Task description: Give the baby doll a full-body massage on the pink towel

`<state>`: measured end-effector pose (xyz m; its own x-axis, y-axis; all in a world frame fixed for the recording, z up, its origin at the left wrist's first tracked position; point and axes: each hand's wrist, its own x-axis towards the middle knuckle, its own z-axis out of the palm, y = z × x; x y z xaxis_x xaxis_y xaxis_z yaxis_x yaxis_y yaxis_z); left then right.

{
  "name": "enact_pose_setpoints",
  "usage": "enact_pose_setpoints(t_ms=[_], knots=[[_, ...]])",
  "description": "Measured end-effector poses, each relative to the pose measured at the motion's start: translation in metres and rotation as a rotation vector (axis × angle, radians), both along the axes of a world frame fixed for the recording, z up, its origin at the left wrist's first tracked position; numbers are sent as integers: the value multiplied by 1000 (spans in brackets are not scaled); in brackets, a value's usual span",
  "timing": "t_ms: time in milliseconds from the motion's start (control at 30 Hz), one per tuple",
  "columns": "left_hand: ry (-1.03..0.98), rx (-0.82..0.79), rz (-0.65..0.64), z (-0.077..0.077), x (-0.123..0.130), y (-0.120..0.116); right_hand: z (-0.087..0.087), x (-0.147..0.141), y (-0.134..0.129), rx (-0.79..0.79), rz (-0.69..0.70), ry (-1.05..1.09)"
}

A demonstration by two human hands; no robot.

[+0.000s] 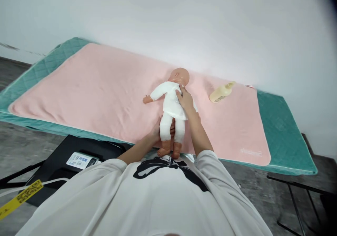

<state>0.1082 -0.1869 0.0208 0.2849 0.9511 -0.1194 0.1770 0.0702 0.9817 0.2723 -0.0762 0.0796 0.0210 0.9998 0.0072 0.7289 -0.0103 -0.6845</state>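
A baby doll (172,97) in a white long-sleeved top and white leggings lies lengthwise before me, its bald head away from me and bare feet near my shirt. My right hand (186,98) rests on the upper part of its torso, fingers apart and laid against the cloth. Below, my left hand (157,128) reaches under the doll's leg on the left; its fingertips show between the two legs, and the leg covers most of the palm. The doll's arm on the left stretches out sideways, while my right forearm partly hides the other arm.
Under the doll is a pink mat (105,85) on a teal quilted pad (279,123) against a white wall. A cream pump bottle (220,93) lies tilted on its side to the right. A black chair (86,145) holding a labelled white pack (81,160) stands at lower left.
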Motion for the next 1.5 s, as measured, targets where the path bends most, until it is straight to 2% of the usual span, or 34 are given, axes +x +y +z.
enact_pose_setpoints(t_ms=[67, 133, 167, 267, 367, 467, 567, 700, 800, 1133, 1333, 1500], knots=[[-150, -174, -63, -3, -8, -1, -2, 1, -2, 3, 3, 32], [-281, -284, 6, -6, -15, -5, -3, 3, -5, 34, 11, 51], [-298, -274, 83, -6, -19, -7, -4, 4, -7, 60, 12, 55], [-161, -106, 262, -5, -27, -11, -8, 10, -19, 147, -27, 64], [20, 59, 276, 0, -29, -11, -15, 15, -44, 228, -108, 88], [223, 368, 273, 6, -25, -7, -26, 14, -80, 284, -145, 89], [379, 646, 201, 13, -20, -2, -40, 8, -116, 366, -126, 60], [442, 756, -12, 17, -13, 8, -60, 0, -142, 373, -71, 39], [460, 763, -115, 16, -10, 14, -68, -3, -144, 350, -47, 23], [534, 747, -205, 14, -9, 24, -75, -2, -130, 415, -43, 111], [582, 811, -198, 16, -7, 24, -81, 1, -125, 498, -45, 170], [504, 913, -172, 21, -12, 28, -75, 6, -119, 609, -40, 173]])
